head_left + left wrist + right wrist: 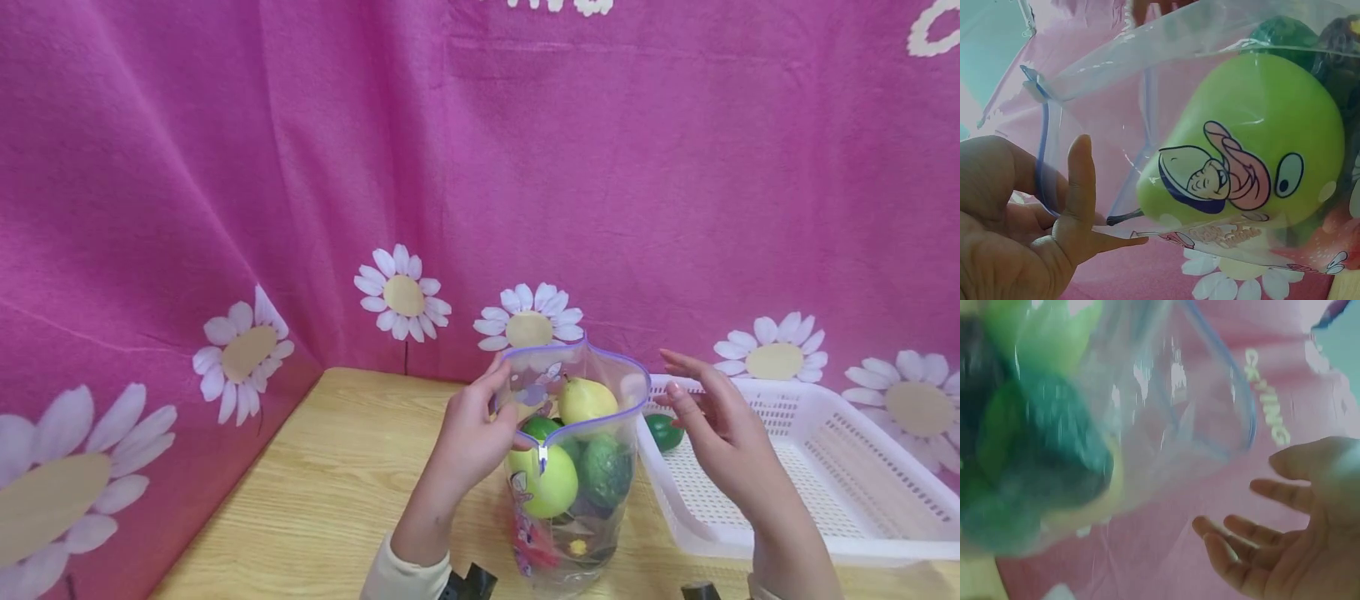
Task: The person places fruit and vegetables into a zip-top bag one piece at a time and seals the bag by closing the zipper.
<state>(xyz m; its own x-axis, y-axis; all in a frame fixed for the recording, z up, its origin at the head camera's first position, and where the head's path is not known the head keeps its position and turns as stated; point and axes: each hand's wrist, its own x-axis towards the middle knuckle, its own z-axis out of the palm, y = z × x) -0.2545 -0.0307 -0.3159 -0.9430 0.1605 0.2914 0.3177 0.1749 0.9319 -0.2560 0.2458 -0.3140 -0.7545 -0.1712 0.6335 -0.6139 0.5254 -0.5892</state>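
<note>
A clear zip bag (647,398) with a purple-blue zip edge stands upright on the table, its mouth spread apart. Inside are a yellow pear (587,400), a yellow-green pear (553,485), a dark green bumpy fruit (606,472) and other green fruit. My left hand (476,417) pinches the bag's left rim between thumb and fingers; the left wrist view shows the printed cartoon film over the pear (1260,106). The zip slider (543,457) hangs at the front. To the right of the bag, my right hand (731,437) is apart from it, fingers loosely bent and holding nothing.
A white plastic basket (862,546) stands right of the bag, partly under my right hand. One green fruit (664,432) lies at its left end. The wooden table (315,492) meets a pink flowered cloth (637,183) behind and at left.
</note>
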